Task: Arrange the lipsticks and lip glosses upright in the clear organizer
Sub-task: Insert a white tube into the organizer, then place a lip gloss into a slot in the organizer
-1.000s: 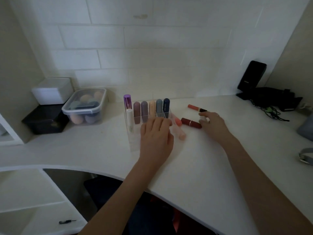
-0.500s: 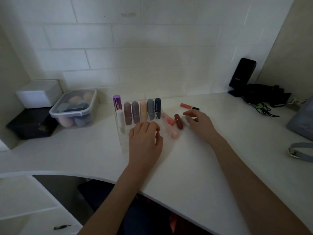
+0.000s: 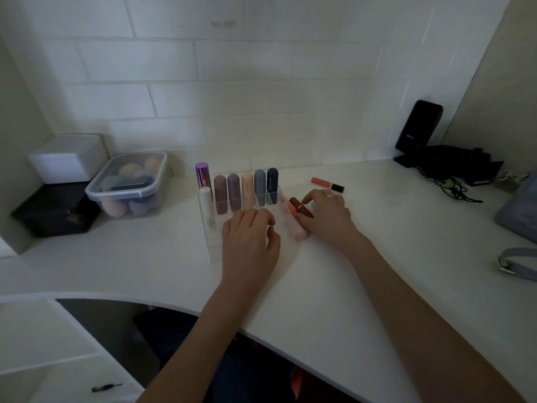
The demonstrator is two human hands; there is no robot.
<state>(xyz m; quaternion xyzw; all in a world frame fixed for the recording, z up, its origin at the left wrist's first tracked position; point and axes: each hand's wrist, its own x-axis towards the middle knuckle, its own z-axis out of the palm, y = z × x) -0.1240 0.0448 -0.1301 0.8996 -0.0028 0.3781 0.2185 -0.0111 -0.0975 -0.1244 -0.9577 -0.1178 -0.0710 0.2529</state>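
The clear organizer stands on the white desk with several lipsticks upright in its back row, from a purple one to a dark blue one, and a white tube in front. My left hand rests on the organizer's front, fingers curled. My right hand grips a dark red lipstick, lifting it just right of the organizer. A pale pink tube lies beside it. A coral lip gloss with a black cap lies further back.
A lidded plastic tub of makeup sponges, a white box and a black box sit at the left. A black device and cables are at the back right, a grey strap at the right edge.
My right hand has slid the dark red lipstick left toward the organizer and closed around it. My left hand has stayed on the organizer's front.
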